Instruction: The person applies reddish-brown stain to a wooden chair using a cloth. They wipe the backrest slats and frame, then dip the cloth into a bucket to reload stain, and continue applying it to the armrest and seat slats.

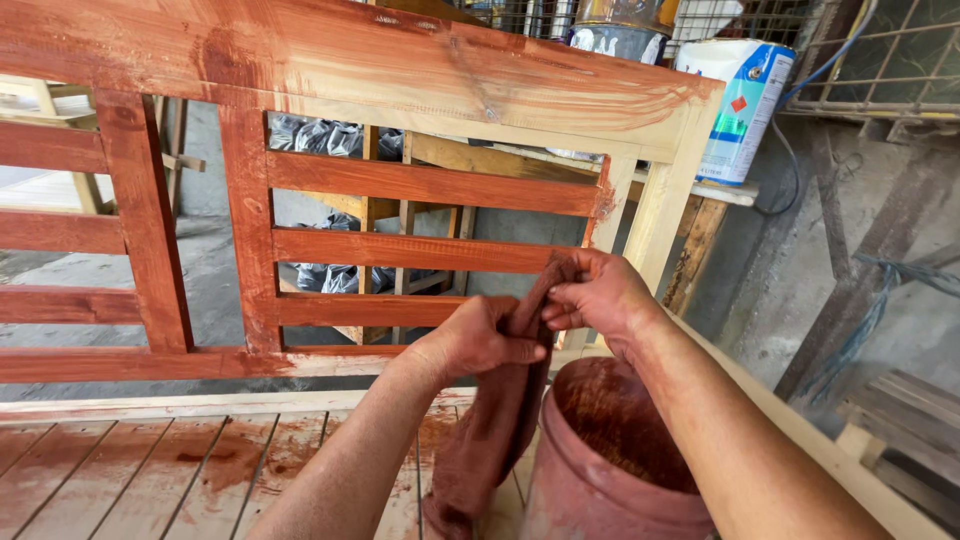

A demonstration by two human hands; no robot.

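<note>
Both hands grip a stain-soaked rag [495, 400] above the bucket [610, 450]: left hand [480, 340] closed round its middle, right hand [595, 295] pinching its top. The bench [400, 185] slats are reddened; its right post and seat remain mostly bare.

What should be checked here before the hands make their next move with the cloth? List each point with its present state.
1. Both hands grip the cloth: left hand, right hand: ok.
2. Bucket upright beside the cloth: ok.
3. Stain left in bucket: cannot tell.
4. Cloth soaked with stain: ok.
5. Bench back fully stained: not ok, right post bare.
6. Can on shelf stands steady: cannot tell.
</note>
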